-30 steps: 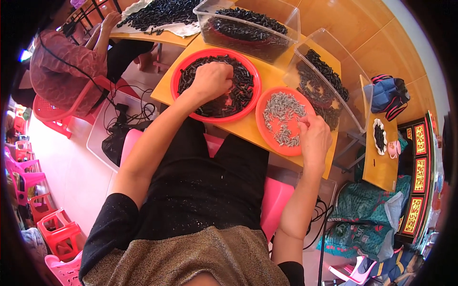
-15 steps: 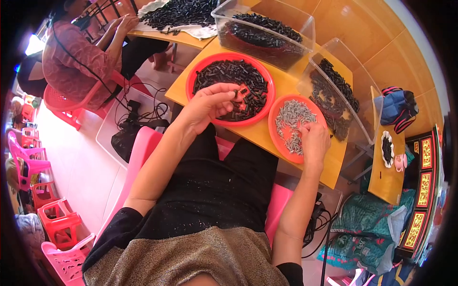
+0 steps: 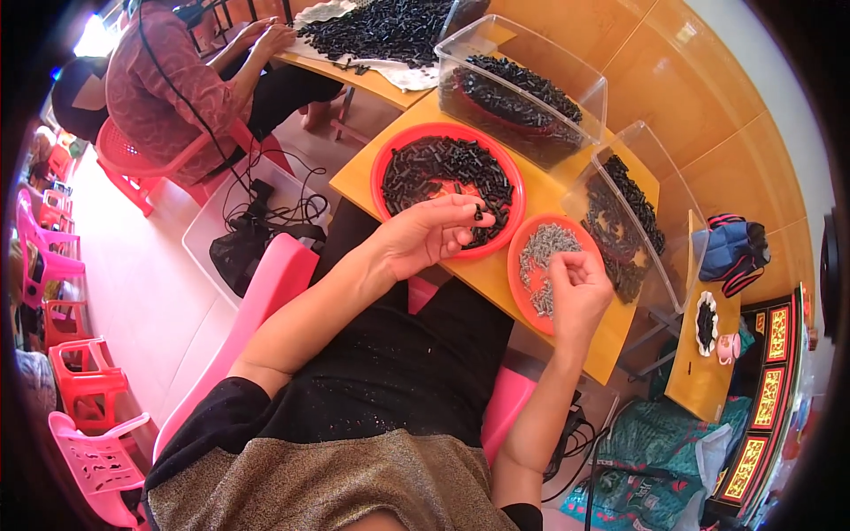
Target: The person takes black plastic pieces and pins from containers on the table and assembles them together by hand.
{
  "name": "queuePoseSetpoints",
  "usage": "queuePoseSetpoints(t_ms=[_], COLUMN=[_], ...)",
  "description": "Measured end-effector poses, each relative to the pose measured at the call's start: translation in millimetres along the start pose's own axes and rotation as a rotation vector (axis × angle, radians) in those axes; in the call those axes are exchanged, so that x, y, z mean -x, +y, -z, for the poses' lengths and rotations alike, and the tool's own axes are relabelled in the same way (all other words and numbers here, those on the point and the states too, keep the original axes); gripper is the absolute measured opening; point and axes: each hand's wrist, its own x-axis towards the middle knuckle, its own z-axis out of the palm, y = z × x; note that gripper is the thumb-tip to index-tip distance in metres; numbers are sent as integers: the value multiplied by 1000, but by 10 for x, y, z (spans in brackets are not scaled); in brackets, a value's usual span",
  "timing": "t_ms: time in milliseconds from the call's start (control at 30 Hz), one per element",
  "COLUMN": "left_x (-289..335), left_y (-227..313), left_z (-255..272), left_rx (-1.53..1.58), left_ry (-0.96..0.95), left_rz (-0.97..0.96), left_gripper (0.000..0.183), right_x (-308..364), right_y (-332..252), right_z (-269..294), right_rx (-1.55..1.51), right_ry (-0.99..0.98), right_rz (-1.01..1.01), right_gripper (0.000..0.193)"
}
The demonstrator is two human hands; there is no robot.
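Short black sleeves (image 3: 205,419); speckled brown chest panel (image 3: 354,473).

The fisheye camera sits on the person's head and looks down, from near, over the lap (image 3: 469,327) to the left hand (image 3: 432,234), the right hand (image 3: 580,288) and the surface (image 3: 607,341).

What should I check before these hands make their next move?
1. Left hand has a firm grip: cannot tell; a small black piece shows at its fingertips.
2. Right hand holds something: cannot tell; its fingertips are pinched together, hiding any piece.
3. Black pieces available: ok, plenty in the red basin.
4. Silver pieces available: ok, many in the orange tray.
5. Tray clear of the table's near edge: cannot tell; it sits close.
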Motion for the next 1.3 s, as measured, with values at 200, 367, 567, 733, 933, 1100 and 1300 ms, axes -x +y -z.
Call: queuePoseSetpoints(t_ms=[200, 367, 567, 733, 933, 1100, 1300], left_x=[175, 315, 371, 418, 503, 829, 830], left_y=[-51, -21, 6, 15, -46, -144, -156], left_z=[-107, -223, -134, -129, -85, 55, 290], left_rx=[-83, -177, -208, -203, -272, -149, 34], left_ry=[97, 121, 106, 141, 112, 180, 162], left_rz=[-72, -174, -209, -223, -253, -93, -25], left_gripper=[22, 23, 21, 21, 21, 25, 21], right_x=[345, 392, 408, 427, 469, 626, 651], right_y=[-694, -735, -757, -748, -721, -594, -484], right_z=[-494, -697, -834, -900, -921, -1001, -1115], right_rx=[-272, -258, -178, -209, -271, -117, 17], right_ry=[-239, -234, -181, -195, -185, -216, -233], right_rz=[104, 154, 214, 214, 175, 222, 338], right_gripper=[8, 12, 13, 15, 17, 21, 20])
